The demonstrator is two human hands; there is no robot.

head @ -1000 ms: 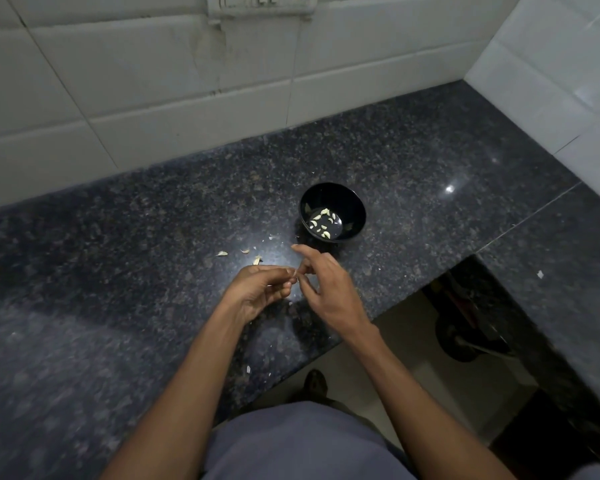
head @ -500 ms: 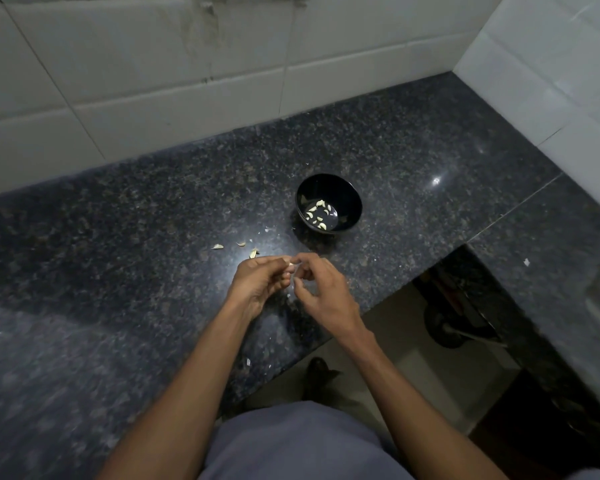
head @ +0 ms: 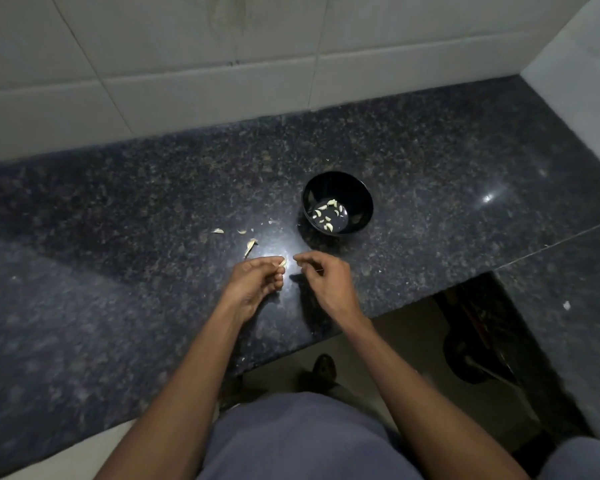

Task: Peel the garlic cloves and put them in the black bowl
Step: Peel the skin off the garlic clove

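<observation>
A small black bowl [head: 359, 195] stands on the dark granite counter with several peeled garlic cloves [head: 328, 216] in its bottom. Just in front of it my left hand [head: 257, 282] pinches a pale garlic clove [head: 283, 262] between thumb and fingertips. My right hand [head: 326, 282] hovers a little to the right of the clove, its thumb and forefinger pinched together; whether a bit of peel is between them I cannot make out.
Scraps of garlic peel [head: 250, 245] lie on the counter [head: 118, 271] left of the bowl. White tiled walls close the back and right. The counter's front edge runs under my forearms, with the floor and a dark object below at the right.
My hands, touching at the clove earlier, have drawn a little apart; the clove stays in my left hand. The camera view has tilted downward.
</observation>
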